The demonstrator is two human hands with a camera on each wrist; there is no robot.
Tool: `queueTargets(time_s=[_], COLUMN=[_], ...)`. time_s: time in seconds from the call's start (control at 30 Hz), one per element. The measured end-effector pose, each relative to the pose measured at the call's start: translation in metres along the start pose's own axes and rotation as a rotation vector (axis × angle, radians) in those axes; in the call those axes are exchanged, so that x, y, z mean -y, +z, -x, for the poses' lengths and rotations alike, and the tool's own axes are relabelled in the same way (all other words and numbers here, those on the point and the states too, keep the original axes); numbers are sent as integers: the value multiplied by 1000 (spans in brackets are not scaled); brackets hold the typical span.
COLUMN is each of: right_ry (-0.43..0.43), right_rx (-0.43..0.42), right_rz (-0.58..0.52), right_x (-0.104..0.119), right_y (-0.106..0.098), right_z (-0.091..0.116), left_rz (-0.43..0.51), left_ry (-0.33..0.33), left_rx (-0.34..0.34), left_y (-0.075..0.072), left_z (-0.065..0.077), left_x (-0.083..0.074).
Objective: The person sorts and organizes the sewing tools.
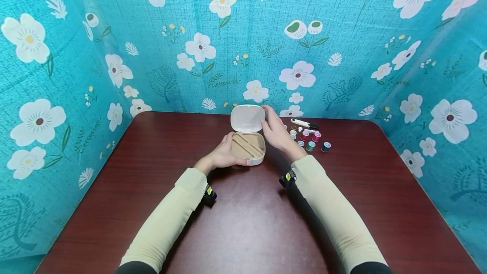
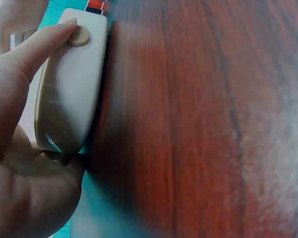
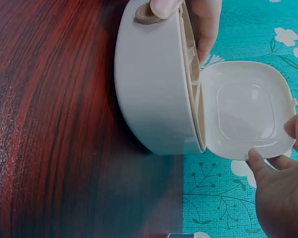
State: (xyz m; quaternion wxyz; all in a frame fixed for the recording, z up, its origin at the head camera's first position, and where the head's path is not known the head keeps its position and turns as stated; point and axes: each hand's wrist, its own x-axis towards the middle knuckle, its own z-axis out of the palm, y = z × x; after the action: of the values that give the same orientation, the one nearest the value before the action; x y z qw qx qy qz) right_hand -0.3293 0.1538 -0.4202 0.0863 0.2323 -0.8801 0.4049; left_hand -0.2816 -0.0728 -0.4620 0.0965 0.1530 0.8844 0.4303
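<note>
A white box (image 1: 259, 160) with a tan divided tray (image 1: 254, 139) inside stands on the table, its hinged lid (image 1: 247, 116) raised at the back. My left hand (image 1: 223, 154) grips the box body from the left, the thumb at the small tan clasp (image 2: 79, 36) on its front. The tray's compartments show no loose items. With my right hand (image 1: 277, 132) I hold the lid by its right edge; in the right wrist view the thumb and fingers pinch the rim of the lid (image 3: 244, 106).
Right of the box lie several thread spools, among them a red one (image 1: 305, 135), a pink one (image 1: 316, 136), a green one (image 1: 310, 146) and a dark one (image 1: 326, 146). A white-and-black slim tool (image 1: 304, 123) lies behind them. A floral curtain (image 1: 228, 62) hangs behind the table (image 1: 243, 219).
</note>
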Motion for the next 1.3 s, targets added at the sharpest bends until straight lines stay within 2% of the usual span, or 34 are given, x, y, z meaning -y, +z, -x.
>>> queueTargets(time_s=[0.17,0.43,0.67,0.9,1.07,1.3], right_ry=[-4,60,95,57,22,16], right_rx=[34,139,175,121,71,22], right_rz=[49,12,12,30,88,170], right_x=[0,0,-1,0,2,9], right_y=[-2,-4,-4,-4,-6,-14], right_z=[-1,0,-1,0,3,6], left_rz=[-7,2,-6,-4,-8,-17], left_ry=[2,-3,10,10,3,9], left_rx=[0,2,2,0,5,6], left_y=[1,1,2,1,1,1], left_z=[1,2,2,4,4,2], left_x=[0,0,0,-2,-2,-1])
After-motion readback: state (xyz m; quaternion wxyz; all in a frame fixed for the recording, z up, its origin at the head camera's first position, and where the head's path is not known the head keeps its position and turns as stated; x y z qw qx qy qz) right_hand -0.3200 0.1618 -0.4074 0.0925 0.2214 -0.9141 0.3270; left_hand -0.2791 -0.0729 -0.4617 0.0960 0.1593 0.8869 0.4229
